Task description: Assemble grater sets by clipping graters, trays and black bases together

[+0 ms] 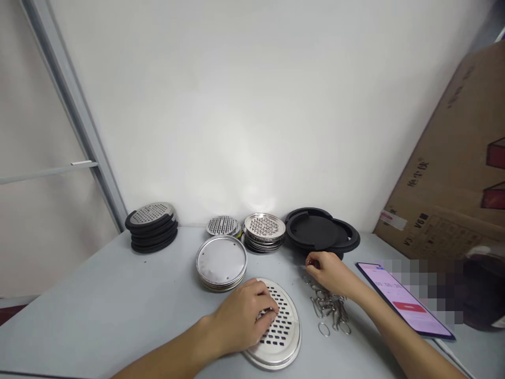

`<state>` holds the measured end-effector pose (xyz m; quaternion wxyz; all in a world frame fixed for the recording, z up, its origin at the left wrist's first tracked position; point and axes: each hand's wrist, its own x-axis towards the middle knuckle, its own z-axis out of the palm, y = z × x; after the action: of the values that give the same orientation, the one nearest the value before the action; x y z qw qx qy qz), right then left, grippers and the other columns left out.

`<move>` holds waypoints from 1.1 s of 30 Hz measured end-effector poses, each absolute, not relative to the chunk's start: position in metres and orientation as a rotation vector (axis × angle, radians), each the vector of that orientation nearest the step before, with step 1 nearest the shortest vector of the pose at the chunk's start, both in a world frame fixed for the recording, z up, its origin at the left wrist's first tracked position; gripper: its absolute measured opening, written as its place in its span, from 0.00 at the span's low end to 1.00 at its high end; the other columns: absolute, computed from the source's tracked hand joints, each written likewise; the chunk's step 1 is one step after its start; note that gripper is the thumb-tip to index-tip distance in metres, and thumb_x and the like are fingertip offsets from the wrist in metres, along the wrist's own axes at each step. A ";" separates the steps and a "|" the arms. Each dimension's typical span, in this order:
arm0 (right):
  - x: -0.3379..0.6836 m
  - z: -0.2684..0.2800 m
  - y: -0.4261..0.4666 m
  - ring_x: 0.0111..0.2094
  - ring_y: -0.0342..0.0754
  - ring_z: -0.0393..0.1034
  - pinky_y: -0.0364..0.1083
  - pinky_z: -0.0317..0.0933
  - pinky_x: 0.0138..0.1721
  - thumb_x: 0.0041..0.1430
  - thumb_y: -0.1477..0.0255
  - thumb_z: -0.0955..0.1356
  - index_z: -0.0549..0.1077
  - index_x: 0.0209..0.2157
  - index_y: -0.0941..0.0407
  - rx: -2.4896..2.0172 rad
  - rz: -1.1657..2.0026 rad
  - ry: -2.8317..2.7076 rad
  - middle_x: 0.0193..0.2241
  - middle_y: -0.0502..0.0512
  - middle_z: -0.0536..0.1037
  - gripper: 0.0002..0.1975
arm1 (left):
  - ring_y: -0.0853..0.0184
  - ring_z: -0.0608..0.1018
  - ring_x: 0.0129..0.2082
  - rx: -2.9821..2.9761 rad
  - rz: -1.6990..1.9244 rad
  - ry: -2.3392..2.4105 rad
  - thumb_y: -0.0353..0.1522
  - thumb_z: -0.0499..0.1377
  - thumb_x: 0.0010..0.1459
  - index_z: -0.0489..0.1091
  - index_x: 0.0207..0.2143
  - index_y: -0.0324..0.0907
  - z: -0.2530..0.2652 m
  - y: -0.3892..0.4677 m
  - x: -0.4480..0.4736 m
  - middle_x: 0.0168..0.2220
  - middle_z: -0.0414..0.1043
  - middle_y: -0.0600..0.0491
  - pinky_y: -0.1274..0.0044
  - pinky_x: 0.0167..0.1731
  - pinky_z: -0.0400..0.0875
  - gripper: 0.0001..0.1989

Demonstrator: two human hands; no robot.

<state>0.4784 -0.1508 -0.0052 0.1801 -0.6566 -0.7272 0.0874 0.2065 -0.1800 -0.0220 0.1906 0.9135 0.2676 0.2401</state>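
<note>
My left hand [250, 313] rests over a round metal grater plate [286, 321] with rows of slots, close to me on the table. Its thumb and fingers are pinched together, and whatever sits between them is too small to name. My right hand [325, 271] is closed in a pinch in front of the black round holders [321, 231]; what its fingertips hold cannot be made out. Just below that hand lies a loose pile of small metal rings and clips [331, 308]. A stack of plain metal discs [221, 260] stands beyond my left hand.
Along the wall are a stack of black-rimmed grater discs [153, 229], a slotted metal disc [223, 225] and a stack of grater discs [264, 229]. A phone [406, 300] lies at the right. Behind it leans a large cardboard box [445, 173].
</note>
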 end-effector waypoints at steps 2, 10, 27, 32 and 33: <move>0.479 -0.005 -0.151 0.27 0.47 0.69 0.42 0.54 0.28 0.51 0.77 0.61 0.74 0.26 0.58 -1.857 0.305 -2.040 0.23 0.54 0.77 0.10 | 0.65 0.72 0.41 2.564 0.675 0.748 0.30 0.56 0.60 0.76 0.40 0.43 -0.022 -0.180 0.206 0.37 0.72 0.50 0.74 0.44 0.69 0.09; 0.482 -0.010 -0.151 0.26 0.46 0.69 0.42 0.53 0.28 0.51 0.81 0.59 0.77 0.26 0.57 -1.817 0.342 -2.203 0.22 0.53 0.77 0.15 | 0.65 0.72 0.41 2.560 0.680 0.755 0.30 0.56 0.60 0.76 0.40 0.43 -0.023 -0.180 0.206 0.37 0.72 0.50 0.74 0.44 0.68 0.09; 0.491 -0.022 -0.146 0.33 0.52 0.73 0.43 0.58 0.31 0.52 0.70 0.66 0.78 0.31 0.58 -1.874 0.390 -2.211 0.30 0.58 0.80 0.09 | 0.65 0.72 0.41 2.552 0.644 0.769 0.29 0.56 0.60 0.76 0.40 0.43 -0.020 -0.180 0.206 0.37 0.72 0.51 0.74 0.44 0.67 0.09; 0.489 -0.024 -0.145 0.32 0.51 0.73 0.43 0.58 0.30 0.51 0.71 0.66 0.78 0.29 0.58 -1.881 0.381 -2.199 0.28 0.58 0.80 0.09 | 0.65 0.72 0.41 2.549 0.650 0.765 0.29 0.56 0.60 0.76 0.40 0.42 -0.020 -0.180 0.207 0.37 0.72 0.50 0.74 0.44 0.67 0.10; 0.488 -0.025 -0.145 0.32 0.52 0.73 0.43 0.57 0.30 0.52 0.70 0.66 0.78 0.29 0.58 -1.884 0.375 -2.195 0.29 0.58 0.80 0.09 | 0.65 0.72 0.41 2.546 0.652 0.763 0.29 0.56 0.60 0.76 0.40 0.42 -0.020 -0.180 0.207 0.37 0.72 0.50 0.74 0.44 0.67 0.10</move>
<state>0.4884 -0.1448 -0.0247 0.1124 -0.6418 -0.7478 0.1278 0.2070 -0.1803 -0.0197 0.2012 0.9113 0.2732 0.2333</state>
